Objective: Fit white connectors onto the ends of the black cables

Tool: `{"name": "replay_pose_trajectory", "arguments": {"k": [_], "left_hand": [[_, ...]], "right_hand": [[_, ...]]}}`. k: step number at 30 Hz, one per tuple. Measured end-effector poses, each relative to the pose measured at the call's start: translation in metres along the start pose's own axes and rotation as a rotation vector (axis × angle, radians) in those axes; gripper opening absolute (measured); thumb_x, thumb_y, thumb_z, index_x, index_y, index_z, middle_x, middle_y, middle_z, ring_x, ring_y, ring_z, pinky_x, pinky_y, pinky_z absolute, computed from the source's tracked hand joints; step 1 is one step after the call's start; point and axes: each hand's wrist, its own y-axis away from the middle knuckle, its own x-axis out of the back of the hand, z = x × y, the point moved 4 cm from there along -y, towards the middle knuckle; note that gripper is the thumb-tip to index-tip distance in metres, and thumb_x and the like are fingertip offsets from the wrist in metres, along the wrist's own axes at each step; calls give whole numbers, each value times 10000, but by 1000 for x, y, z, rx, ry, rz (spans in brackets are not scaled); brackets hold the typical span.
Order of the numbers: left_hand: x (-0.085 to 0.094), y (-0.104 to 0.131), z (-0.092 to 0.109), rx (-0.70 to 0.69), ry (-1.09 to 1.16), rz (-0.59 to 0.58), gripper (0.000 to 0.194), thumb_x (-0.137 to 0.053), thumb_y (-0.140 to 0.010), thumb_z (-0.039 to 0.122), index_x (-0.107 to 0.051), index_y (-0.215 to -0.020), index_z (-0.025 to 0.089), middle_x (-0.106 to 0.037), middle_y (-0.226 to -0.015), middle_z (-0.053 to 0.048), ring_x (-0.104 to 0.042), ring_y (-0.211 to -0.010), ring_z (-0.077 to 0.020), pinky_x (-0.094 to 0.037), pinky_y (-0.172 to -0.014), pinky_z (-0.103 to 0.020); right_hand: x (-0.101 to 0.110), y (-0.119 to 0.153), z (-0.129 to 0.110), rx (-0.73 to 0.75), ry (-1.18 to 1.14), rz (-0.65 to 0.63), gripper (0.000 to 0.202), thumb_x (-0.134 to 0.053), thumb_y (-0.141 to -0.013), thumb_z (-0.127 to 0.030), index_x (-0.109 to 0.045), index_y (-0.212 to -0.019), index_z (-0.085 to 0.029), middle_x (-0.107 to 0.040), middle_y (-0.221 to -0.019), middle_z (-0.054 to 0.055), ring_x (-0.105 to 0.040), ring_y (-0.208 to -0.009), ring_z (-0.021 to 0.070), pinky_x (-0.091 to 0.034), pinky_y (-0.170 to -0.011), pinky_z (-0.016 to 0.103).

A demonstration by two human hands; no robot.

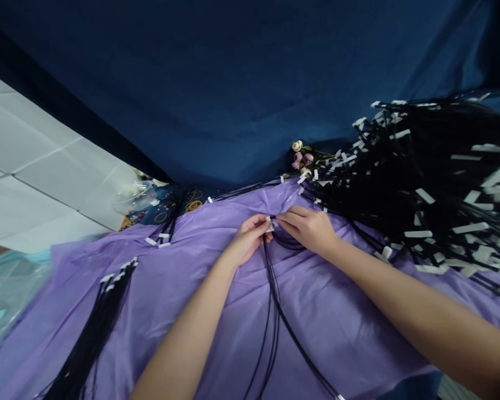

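Note:
Near the middle, my left hand (250, 238) pinches a small white connector (270, 224) with several thin black cables (274, 300) hanging down from it. My right hand (310, 226) is closed at the connector's right side, its fingertips on a short black piece at the top. Both hands are almost touching. Some black cable loops behind and below the right fingers. The cables run over the purple cloth (170, 311) toward the front edge, where one has a whitish end.
A big heap of black cables with white tags (433, 183) fills the right side. A cable bundle (95, 322) lies at the front left. Artificial flowers (303, 158), yellow rings (194, 205) and a clear container (135, 197) stand at the back, before a dark blue curtain (233, 94).

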Motion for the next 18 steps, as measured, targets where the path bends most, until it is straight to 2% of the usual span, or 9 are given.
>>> {"name": "replay_pose_trajectory", "arguments": {"k": [8, 18], "left_hand": [[0, 0, 0, 3, 0, 10, 266, -732, -742, 306, -607, -871, 109, -597, -778, -21, -537, -592, -79, -383, -576, -225], [1, 0, -1, 11, -26, 5, 259, -729, -739, 307, -622, -858, 103, -577, -711, -11, -531, -568, -83, -376, -553, -226]], "right_hand": [[-2, -1, -3, -13, 28, -31, 292, -427, -968, -333, -688, -950, -204, -695, -861, 8, -632, -683, 103, -327, -546, 242], [-6, -2, -5, -50, 16, -62, 301, -403, -973, -310, -675, -931, -188, -686, -857, 18, -604, -665, 104, -295, -539, 253]]}}
